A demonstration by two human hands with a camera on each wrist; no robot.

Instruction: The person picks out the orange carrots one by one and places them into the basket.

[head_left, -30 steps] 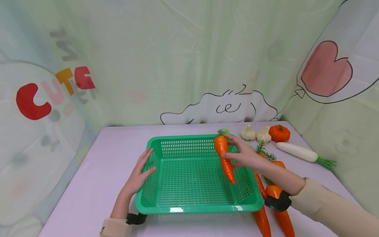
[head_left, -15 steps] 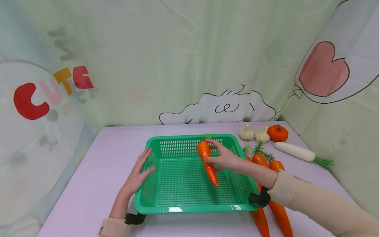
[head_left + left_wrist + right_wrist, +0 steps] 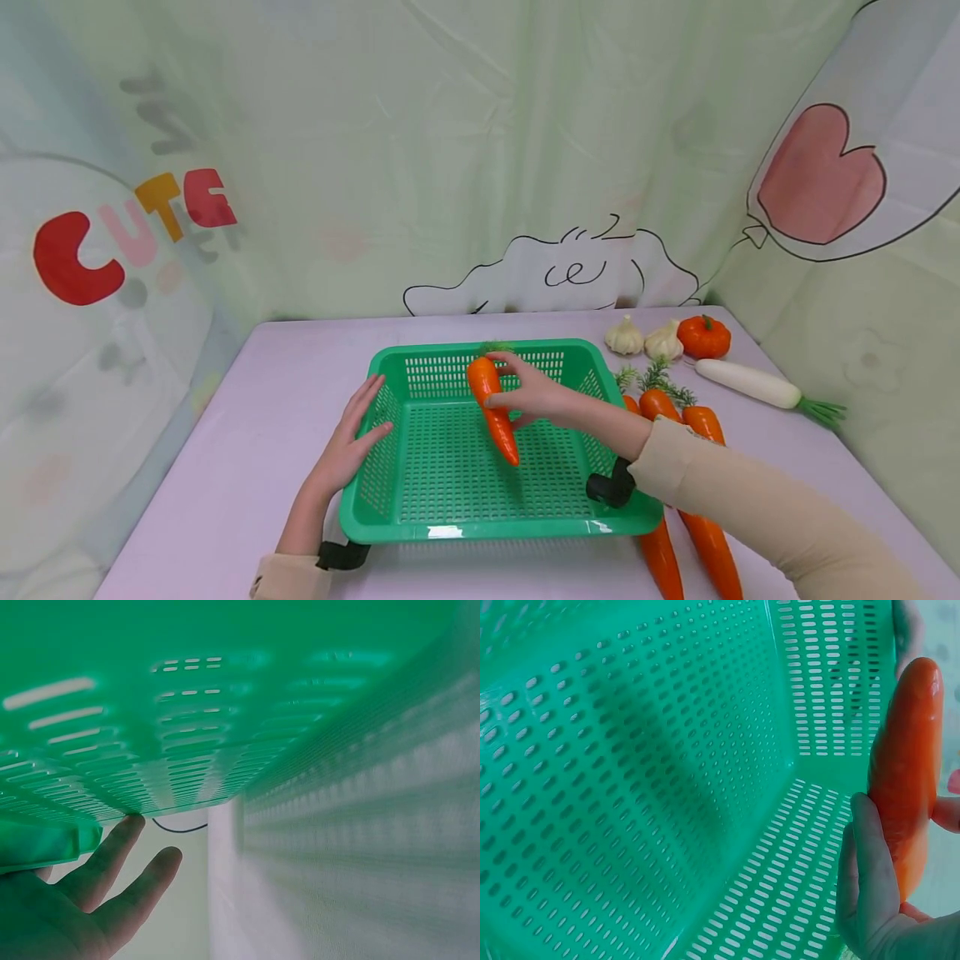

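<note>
A carrot point(image 3: 492, 410) with a green top is gripped between the thumb and fingers of my right hand point(image 3: 531, 392). It hangs tilted above the floor of the green plastic basket point(image 3: 495, 529), its tip toward me. In the right wrist view the carrot point(image 3: 907, 757) stands out against the perforated basket walls. My left hand point(image 3: 351, 437) lies along the basket's left rim, fingers straight and thumb over the edge. From the left wrist, two fingers of that hand point(image 3: 112, 892) show below the slotted outer wall point(image 3: 187, 750).
Right of the basket lie several more carrots point(image 3: 708, 542), partly behind the right sleeve. Farther back are two garlic bulbs point(image 3: 625, 336), a small orange pumpkin point(image 3: 703, 337) and a white radish point(image 3: 750, 383). A printed curtain point(image 3: 337, 167) surrounds the lilac table point(image 3: 217, 467).
My right hand has carried the carrot leftward, from the basket's right side to above its middle. The left hand stays at the left rim.
</note>
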